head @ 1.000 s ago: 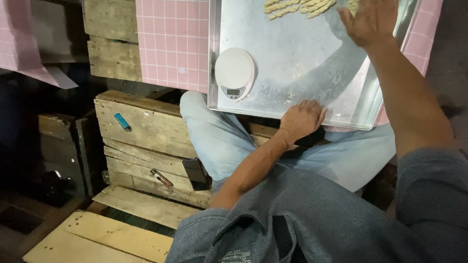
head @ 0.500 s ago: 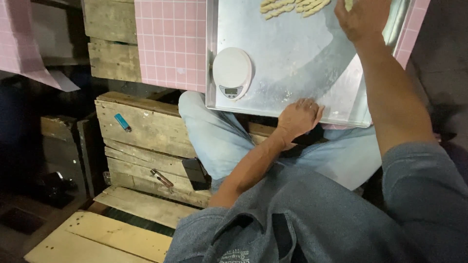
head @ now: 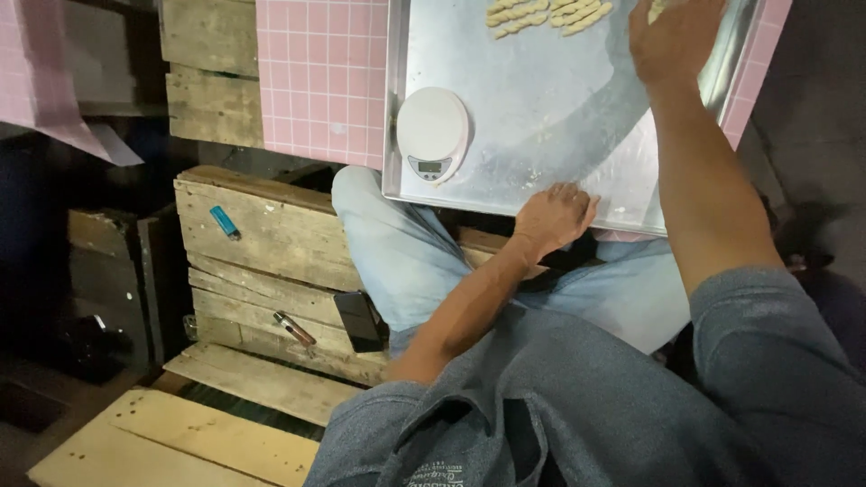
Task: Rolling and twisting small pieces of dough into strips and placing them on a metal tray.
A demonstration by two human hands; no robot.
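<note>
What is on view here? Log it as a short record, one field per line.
setting: person seated on a wooden pallet, metal tray in front
left hand: fingers resting flat on the tray's near edge, holding nothing visible
right hand: reaching to the tray's far end, beside the dough twists; whether it holds a piece is unclear
on tray: round white kitchen scale, near left corner
under tray: pink checked cloth
on pallet: blue lighter, black phone, small dark tube
</note>
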